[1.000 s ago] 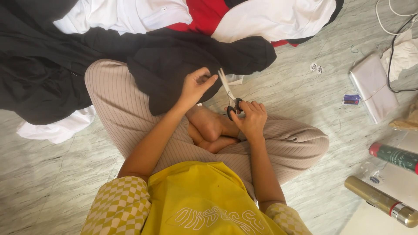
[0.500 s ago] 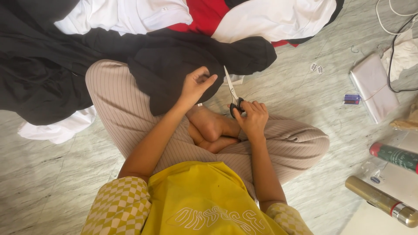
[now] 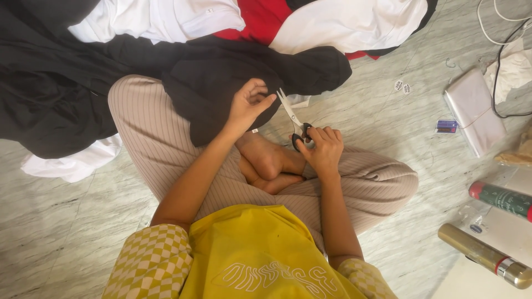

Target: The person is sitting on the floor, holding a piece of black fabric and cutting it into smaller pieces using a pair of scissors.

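A person is sitting cross-legged on a pale marble floor [image 3: 66,232], seen from above. The left hand [image 3: 247,105] is pinching an edge of the black cloth [image 3: 221,83] between thumb and fingertips, holding it up just over the left knee. The right hand [image 3: 321,148] is gripping the scissors [image 3: 295,123] by their black handles, fingers curled through and around the loops; the blades are standing slightly parted and pointing up toward the pinched edge, their tips just beside the left hand's fingertips. Whether the blades are touching the cloth cannot be told.

The black cloth is lying draped across the left leg and spreading out toward the far left edge of the floor. Beyond it, along the far edge, white fabric [image 3: 160,19] and a red piece [image 3: 257,19] are lying partly under the black. Another white scrap [image 3: 77,163] is peeking out from beneath the black cloth at the left.

Toward the right edge of the floor, well apart from the hands, a flat silvery pouch [image 3: 474,108] is lying with a small blue object [image 3: 446,126] just beside it. Near the right front corner, a green and red can [image 3: 501,198] and a gold can [image 3: 485,256] are lying on their sides.
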